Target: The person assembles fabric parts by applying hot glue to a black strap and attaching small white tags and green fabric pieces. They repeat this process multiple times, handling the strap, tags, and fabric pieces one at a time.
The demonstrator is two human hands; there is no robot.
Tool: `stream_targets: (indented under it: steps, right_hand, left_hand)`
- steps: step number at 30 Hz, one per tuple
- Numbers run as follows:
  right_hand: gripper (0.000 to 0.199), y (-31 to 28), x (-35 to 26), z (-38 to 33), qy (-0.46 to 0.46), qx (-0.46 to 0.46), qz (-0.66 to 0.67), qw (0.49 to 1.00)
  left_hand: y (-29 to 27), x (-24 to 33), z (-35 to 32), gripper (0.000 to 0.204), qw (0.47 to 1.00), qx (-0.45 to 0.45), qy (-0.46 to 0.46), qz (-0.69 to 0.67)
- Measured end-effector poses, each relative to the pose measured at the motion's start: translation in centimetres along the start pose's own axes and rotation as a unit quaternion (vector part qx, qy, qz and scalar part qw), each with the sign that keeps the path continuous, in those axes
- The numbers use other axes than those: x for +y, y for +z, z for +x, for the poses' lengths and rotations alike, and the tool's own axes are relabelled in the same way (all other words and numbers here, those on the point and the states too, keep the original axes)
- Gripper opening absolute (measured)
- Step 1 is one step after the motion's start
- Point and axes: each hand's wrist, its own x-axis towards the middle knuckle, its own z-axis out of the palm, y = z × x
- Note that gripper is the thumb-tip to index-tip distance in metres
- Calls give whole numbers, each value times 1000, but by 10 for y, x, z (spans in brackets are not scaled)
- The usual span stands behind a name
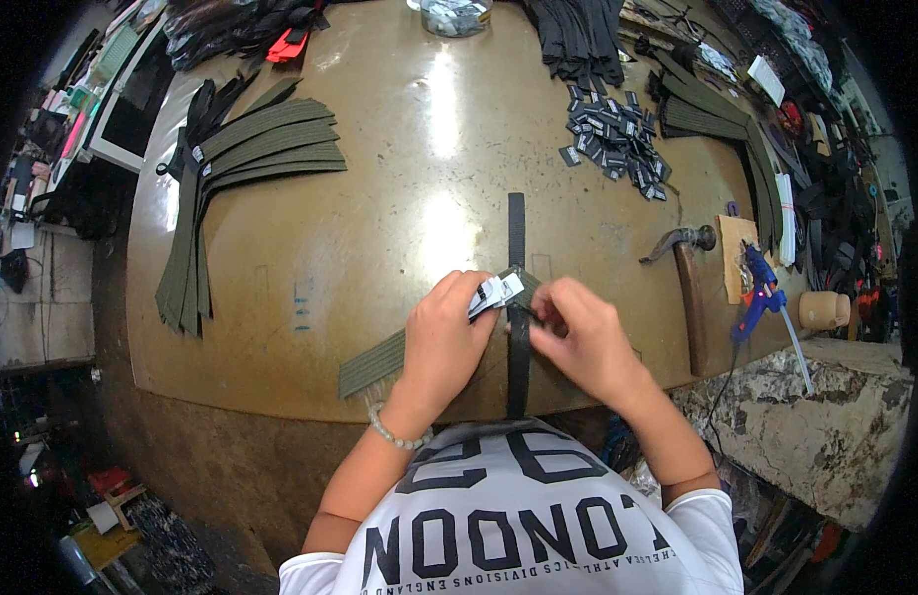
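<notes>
Brown, worn worktable (379, 238) filling most of the view, taken as the landmark for all else. Fanned across its far-left part, a stack of olive webbing straps (250, 149); more of the same draped over its far-right edge (717, 114). Heaped at its far-right middle, a pile of small black-and-white labels (617, 139). Laid along its right edge, a hammer (689, 288), and just past that, off the table edge, a blue glue gun (761, 293). Stretched from the table's middle to its near edge, one black strap (517, 297), crossed at the near edge by an olive strap (379, 359) running out to the near left. Judged from this layout: many straps apparently handled already and set aside, the labels far from used up, the piece in hand only partway joined. Left hand (444, 332) closed narrowly, pinching a small bundle of white labels (496, 291) over the crossing of the two straps. Right hand (578, 332) curled tight, fingertips (540, 315) pressed on the black strap right beside those labels; whether anything small sat between them could not be told.
</notes>
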Motion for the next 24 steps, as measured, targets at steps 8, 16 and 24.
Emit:
stream_targets:
  steps: [8,16,24]
  right_hand:
    - [15,-12,37,47,7,-62,125,990]
    - [14,-6,27,51,84,-46,163,982]
    - [13,-16,41,91,123,-111,80,983]
  left_hand:
    - [-2,0,-1,21,1000,-7,-20,-10]
    - [1,5,2,25,999,-16,-33,11]
    - [6,14,-6,37,981,-39,40,188]
